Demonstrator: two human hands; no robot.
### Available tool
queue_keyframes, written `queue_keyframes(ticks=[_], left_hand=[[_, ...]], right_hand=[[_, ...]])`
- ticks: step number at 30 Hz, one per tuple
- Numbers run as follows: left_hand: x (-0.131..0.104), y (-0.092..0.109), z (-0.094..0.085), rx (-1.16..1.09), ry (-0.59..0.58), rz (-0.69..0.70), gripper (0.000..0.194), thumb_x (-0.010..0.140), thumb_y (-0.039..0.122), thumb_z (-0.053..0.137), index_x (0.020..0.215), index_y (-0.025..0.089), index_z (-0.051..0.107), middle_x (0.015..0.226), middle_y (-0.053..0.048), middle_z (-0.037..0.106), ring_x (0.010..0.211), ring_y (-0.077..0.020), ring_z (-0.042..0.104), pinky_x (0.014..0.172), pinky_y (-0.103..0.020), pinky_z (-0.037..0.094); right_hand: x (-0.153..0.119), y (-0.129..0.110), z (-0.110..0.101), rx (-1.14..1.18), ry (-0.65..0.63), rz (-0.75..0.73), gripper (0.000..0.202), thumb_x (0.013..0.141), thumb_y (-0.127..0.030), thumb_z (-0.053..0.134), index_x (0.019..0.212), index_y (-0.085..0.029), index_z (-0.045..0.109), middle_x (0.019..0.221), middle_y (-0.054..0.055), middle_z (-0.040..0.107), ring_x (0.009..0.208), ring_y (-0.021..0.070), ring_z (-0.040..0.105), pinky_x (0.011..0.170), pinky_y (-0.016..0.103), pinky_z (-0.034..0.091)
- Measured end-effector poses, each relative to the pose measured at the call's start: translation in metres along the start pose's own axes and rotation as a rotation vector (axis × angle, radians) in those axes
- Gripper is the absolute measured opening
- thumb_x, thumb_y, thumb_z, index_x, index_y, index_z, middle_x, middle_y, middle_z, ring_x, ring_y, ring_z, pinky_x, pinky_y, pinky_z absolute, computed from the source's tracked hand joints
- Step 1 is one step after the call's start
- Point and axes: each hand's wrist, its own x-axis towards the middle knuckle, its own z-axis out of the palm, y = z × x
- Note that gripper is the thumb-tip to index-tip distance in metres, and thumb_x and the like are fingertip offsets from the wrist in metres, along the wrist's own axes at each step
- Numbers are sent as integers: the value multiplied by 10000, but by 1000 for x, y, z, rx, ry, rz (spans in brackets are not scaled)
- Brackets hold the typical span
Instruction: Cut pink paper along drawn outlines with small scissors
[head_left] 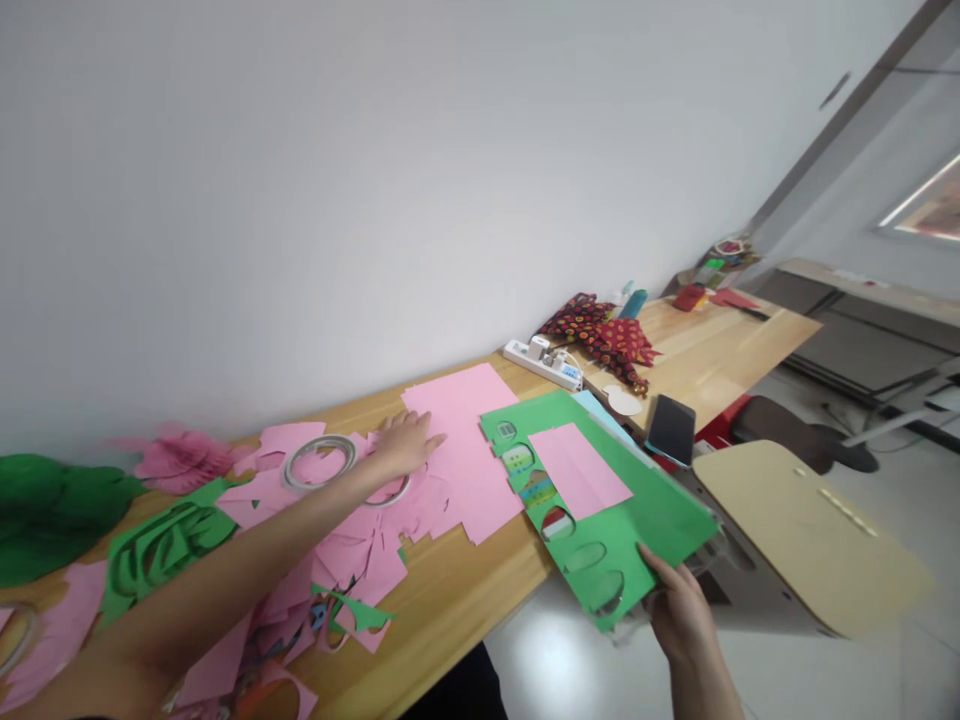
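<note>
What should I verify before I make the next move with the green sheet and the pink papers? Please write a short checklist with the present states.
1. Right hand holds the green sheet: ok, thumb on top at the near edge.
2. Green sheet fully supported by the table: not ok, its near part extends past the edge.
3. Small pink paper within the green sheet's outline: ok.
4. Left hand grips a paper: cannot tell, it lies over pink paper.
5. Large pink sheet apart from the pink scraps: not ok, they crowd its left side.
</note>
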Motion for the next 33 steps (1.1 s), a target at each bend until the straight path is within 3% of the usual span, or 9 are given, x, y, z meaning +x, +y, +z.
queue_keyframes(ticks=[6, 11, 16, 22, 33], left_hand=[[13, -4, 2, -5, 69, -13, 414, 929, 409, 555, 1272, 176, 553, 1309, -118, 573, 1164, -266, 572, 985, -517, 467], [41, -41, -8, -23, 107, 35, 415, 912, 353, 598, 1284, 178, 542, 1337, -118, 547, 1159, -273, 571, 955, -513, 497], [53, -73, -4, -37, 80, 94, 458, 914, 428, 571, 1285, 161, 539, 1355, -134, 540, 1208, -284, 543, 1003, -516, 453], [49, -73, 3, -40, 93, 56, 539, 902, 499, 511, 1303, 141, 526, 1335, -168, 558, 1241, -309, 517, 1027, -394, 415], [53, -65, 3, 2, 134, -38, 535, 863, 585, 517, 1194, 173, 597, 1258, -144, 592, 1184, -294, 527, 987, -371, 407]], right_hand=[[-6, -7, 6, 55, 21, 48, 338, 367, -115, 843, 678, -149, 717, 667, 38, 757, 583, 166, 702, 529, 177, 584], [-4, -6, 4, 51, 8, 29, 314, 384, -121, 854, 666, -160, 719, 703, 41, 770, 587, 182, 706, 514, 201, 591], [-1, -4, 3, 39, 7, 57, 344, 383, -128, 861, 699, -145, 726, 715, 54, 770, 618, 187, 710, 552, 207, 595], [2, -2, 1, -13, -1, 19, 406, 392, -166, 876, 762, -138, 712, 739, 61, 767, 683, 201, 720, 590, 218, 595], [4, -3, -2, -22, 6, -5, 355, 406, -172, 871, 726, -144, 719, 744, 60, 771, 630, 190, 716, 550, 210, 596]])
